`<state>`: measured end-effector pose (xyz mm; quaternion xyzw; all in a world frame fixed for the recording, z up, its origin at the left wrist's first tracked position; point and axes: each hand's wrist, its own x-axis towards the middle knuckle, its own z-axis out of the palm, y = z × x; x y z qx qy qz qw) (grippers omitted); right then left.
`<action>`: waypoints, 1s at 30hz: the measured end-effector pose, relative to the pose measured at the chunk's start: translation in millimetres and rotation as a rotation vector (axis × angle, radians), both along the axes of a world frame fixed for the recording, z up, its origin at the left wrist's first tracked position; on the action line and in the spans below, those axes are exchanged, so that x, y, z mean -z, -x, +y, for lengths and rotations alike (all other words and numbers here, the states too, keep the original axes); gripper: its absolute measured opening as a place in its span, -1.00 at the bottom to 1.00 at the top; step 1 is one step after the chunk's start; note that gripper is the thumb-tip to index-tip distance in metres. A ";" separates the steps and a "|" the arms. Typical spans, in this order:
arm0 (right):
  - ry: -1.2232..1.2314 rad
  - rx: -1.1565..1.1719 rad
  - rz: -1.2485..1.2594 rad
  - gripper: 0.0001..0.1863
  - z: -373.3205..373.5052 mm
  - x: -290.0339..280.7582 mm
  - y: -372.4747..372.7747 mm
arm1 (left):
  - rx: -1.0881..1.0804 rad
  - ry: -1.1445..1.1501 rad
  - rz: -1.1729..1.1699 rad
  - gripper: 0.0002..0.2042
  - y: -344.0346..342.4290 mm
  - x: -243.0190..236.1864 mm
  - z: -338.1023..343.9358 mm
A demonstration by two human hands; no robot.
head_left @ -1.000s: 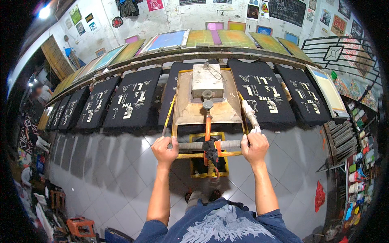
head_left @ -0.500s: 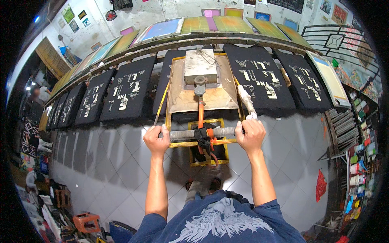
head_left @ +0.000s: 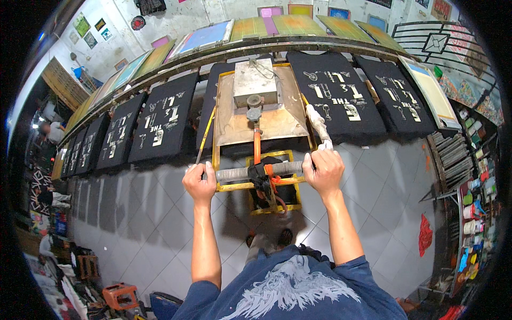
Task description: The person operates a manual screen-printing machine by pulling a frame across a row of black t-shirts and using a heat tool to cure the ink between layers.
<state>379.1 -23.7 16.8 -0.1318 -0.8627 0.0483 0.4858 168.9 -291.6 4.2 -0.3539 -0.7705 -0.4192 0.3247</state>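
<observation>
Handlebar (head_left: pixel 250 172), a taped grey tube at centre, was clasped by both fists: left hand (head_left: pixel 199 184) at nine o'clock, right hand (head_left: pixel 324 170) at three. Fingers hid its ends. Beyond, at twelve, the tan heater hood (head_left: pixel 261 114) covered one black shirt (head_left: pixel 160 120).

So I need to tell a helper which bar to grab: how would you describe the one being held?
Find the long curved table lined with black printed shirts. At its middle stands a yellow-framed cart. Its handle bar is grey, gripped by the left hand and right hand, with orange cord knotted at centre.
</observation>
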 end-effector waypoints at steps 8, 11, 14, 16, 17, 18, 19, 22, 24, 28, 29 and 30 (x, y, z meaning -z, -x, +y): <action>0.007 0.002 0.007 -0.73 3.0 4.3 0.8 | 0.001 -0.004 0.010 -0.72 3.9 2.7 1.1; 0.007 0.005 0.015 -0.71 0.6 2.8 1.8 | 0.006 -0.010 -0.029 -0.70 3.8 4.9 -2.5; -0.004 -0.011 0.042 -0.71 4.0 5.2 2.3 | 0.012 0.005 -0.029 -0.68 3.0 4.1 -1.5; -0.002 -0.008 0.037 -0.70 4.9 3.9 0.2 | 0.028 -0.004 -0.031 -0.68 0.4 2.2 2.7; -0.002 -0.006 0.035 -0.70 3.7 2.4 0.4 | 0.030 0.000 -0.027 -0.68 0.7 1.8 1.4; -0.003 -0.006 0.033 -0.69 3.2 1.4 0.3 | 0.032 0.004 -0.022 -0.67 1.1 1.7 0.7; -0.005 -0.005 0.035 -0.70 3.5 1.4 0.3 | 0.028 0.006 -0.025 -0.67 1.6 2.2 0.6; -0.009 -0.006 0.041 -0.70 3.9 2.6 1.5 | 0.022 0.007 -0.028 -0.67 2.5 2.6 0.3; -0.009 -0.003 0.041 -0.71 3.9 2.9 1.3 | 0.029 -0.001 -0.029 -0.67 0.4 0.2 1.4; -0.009 0.004 0.044 -0.72 3.6 3.5 2.3 | 0.021 0.001 -0.015 -0.69 3.1 2.7 0.3; -0.005 0.008 0.042 -0.72 2.6 2.6 2.2 | 0.016 -0.001 -0.019 -0.71 2.4 1.9 0.4; -0.002 0.013 0.041 -0.72 1.9 2.2 2.2 | 0.012 -0.003 -0.024 -0.72 2.0 1.4 0.5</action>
